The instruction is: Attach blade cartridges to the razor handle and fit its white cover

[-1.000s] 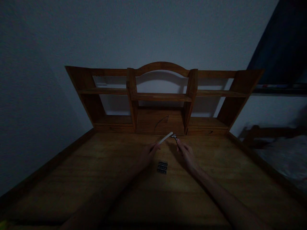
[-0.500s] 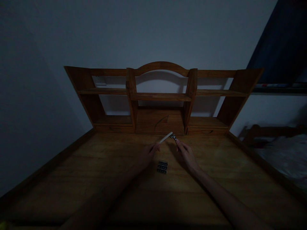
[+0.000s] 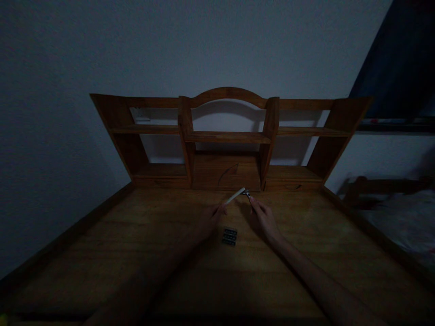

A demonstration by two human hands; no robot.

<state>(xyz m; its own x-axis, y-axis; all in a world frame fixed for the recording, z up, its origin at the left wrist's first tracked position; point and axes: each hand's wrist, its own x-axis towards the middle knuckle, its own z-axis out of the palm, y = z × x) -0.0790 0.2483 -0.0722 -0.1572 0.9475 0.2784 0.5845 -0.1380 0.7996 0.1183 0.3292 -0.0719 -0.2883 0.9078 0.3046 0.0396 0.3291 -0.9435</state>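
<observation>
My left hand (image 3: 211, 217) is closed around the lower end of a pale, slim flat stick (image 3: 235, 195), which slants up to the right. Its exact kind is too dim to make out. In my right hand (image 3: 264, 217) is what looks like a razor (image 3: 248, 194), its silvery head pointing up and left. The far end of the stick meets or nearly meets the razor's head; contact cannot be told. Below and between the hands, a small dark pack (image 3: 229, 237) with rows of compartments lies on the wooden desk (image 3: 163, 240).
A wooden shelf unit (image 3: 228, 137) stands along the desk's back edge, with drawers at its base. Raised wooden edges run down both sides of the desk. Bedding (image 3: 404, 222) shows at the right, under a dark curtain or window (image 3: 397, 68). The light is dim.
The razor's head shifts slightly against the stick's tip, moving a little left and then back right. Both hands keep their hold, and the dark pack stays in place.
</observation>
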